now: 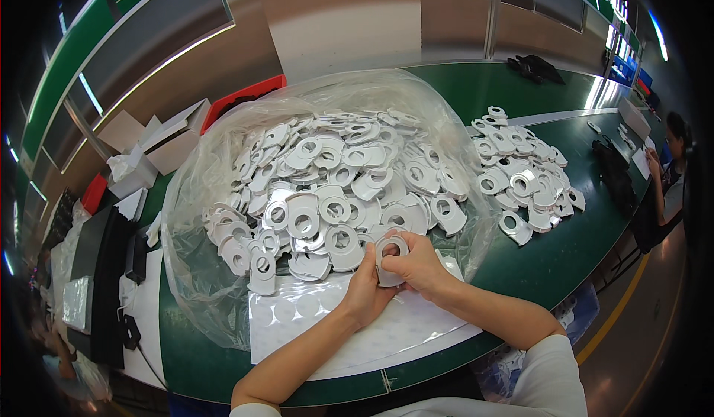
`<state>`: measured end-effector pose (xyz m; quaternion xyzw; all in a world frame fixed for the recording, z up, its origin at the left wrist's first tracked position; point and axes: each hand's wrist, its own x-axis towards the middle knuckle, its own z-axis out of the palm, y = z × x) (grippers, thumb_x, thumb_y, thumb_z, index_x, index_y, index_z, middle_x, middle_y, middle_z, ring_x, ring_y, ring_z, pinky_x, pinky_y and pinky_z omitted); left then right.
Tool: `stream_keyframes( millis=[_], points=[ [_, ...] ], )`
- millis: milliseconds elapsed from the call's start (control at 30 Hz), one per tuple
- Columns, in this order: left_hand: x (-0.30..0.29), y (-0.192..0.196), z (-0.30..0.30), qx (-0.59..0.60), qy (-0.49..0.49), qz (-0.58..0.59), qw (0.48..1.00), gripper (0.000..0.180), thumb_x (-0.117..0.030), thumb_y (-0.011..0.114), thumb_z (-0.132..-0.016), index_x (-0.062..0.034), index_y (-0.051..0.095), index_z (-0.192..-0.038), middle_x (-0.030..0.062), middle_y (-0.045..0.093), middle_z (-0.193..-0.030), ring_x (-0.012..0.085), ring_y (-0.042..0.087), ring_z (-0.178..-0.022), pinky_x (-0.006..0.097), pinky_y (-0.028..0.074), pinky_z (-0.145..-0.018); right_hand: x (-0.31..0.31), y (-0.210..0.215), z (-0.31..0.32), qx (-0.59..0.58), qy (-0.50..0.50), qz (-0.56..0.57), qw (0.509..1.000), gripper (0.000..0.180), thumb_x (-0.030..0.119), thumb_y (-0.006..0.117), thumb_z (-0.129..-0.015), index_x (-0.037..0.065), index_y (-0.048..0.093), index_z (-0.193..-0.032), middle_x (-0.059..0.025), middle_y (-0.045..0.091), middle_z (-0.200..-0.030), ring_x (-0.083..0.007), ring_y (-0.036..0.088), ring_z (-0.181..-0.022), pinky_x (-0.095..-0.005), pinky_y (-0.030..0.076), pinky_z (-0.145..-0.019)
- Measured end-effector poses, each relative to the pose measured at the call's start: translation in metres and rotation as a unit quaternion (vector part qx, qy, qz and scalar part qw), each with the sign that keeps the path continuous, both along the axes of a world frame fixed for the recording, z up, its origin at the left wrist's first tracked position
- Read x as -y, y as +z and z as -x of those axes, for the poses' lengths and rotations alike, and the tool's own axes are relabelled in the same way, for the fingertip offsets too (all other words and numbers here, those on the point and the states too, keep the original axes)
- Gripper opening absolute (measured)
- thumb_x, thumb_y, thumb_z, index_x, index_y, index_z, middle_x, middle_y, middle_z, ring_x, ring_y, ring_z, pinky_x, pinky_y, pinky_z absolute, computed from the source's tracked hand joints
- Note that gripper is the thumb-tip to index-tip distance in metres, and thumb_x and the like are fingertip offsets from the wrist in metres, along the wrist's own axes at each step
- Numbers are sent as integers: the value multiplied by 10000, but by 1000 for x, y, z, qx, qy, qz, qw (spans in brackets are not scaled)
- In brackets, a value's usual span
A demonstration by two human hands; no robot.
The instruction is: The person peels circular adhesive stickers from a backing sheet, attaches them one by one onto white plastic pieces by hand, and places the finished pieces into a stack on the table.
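Both my hands hold one white plastic part with a round hole (pixel 390 257) just above a white sheet of round stickers (pixel 320 313). My left hand (pixel 366 287) grips the part's lower left side, fingers curled. My right hand (pixel 418 262) pinches its right edge, thumb on top. Directly behind my hands lies a large heap of the same white parts (pixel 335 186) inside an open clear plastic bag (pixel 195 268). A second, smaller pile of these parts (pixel 524 179) is spread on the green table to the right.
The green table (pixel 550 261) curves away right, with a black object (pixel 613 168) and a seated person (pixel 673 164) at its far end. Cardboard boxes (pixel 167 138), a red bin (pixel 245 97) and black trays (pixel 100 268) stand at the left.
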<state>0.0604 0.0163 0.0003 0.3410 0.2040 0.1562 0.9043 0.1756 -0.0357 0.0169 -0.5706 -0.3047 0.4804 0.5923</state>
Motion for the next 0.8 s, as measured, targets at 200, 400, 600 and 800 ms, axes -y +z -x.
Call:
stream_keyframes(
  millis=[200,400,600,800],
  points=[
    [-4,2,3,3,2,2,1000,555,-516,145,-984,-123,452,-1228,70,529,-1170,202,515,-1059,392,420,-861,6,17,-6,58,34,31,997,368,58,599,-699,-10,575,-1060,-27,591,-788,-70,520,-539,-219,406,-372],
    [-7,10,1,-2,-12,-1,1000,586,-527,109,-979,-111,455,-1205,82,566,-1043,171,562,-873,297,435,-636,7,29,-17,15,67,52,996,446,42,554,-726,-46,542,-1163,-56,606,-829,-77,510,-520,-250,526,-444],
    [-16,-2,7,36,-42,15,998,617,-540,92,-970,-108,444,-1237,111,556,-1093,216,580,-862,324,463,-649,1,27,-28,14,98,-12,995,284,91,584,-843,-27,597,-1101,-32,610,-810,-70,514,-540,-215,475,-487],
    [-15,38,8,-51,-1,-36,998,618,-527,236,-974,-39,344,-1339,149,527,-1164,256,558,-1018,379,512,-811,-1,35,-72,257,-39,-108,960,203,166,581,-898,10,657,-1004,-6,610,-802,-58,509,-741,-225,415,-668]
  ],
)
